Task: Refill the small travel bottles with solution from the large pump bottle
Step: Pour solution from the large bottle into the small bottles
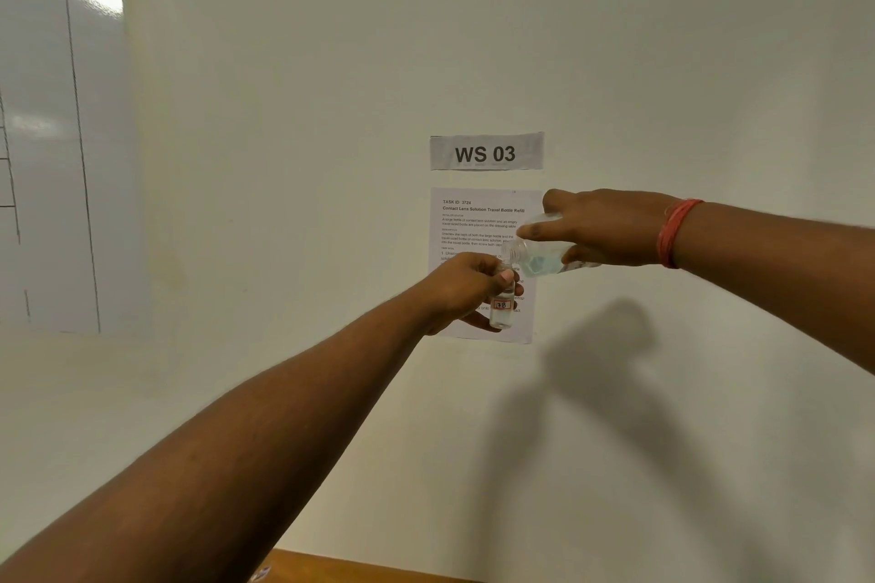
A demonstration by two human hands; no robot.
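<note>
My left hand (466,289) grips a small clear travel bottle (503,310) upright; the bottle bears a red-bordered label reading 78. My right hand (601,227), with a red band at the wrist, holds a larger clear bottle (540,257) tipped on its side. That bottle's open neck points left and down, right over the small bottle's mouth. Clear liquid sits in the tilted bottle. Both bottles are raised in the air in front of the wall. No pump head shows on the large bottle.
A paper task sheet (478,218) and a "WS 03" sign (486,152) hang on the pale wall behind the hands. A whiteboard (52,133) covers the left. A strip of wooden table edge (360,568) shows at the bottom.
</note>
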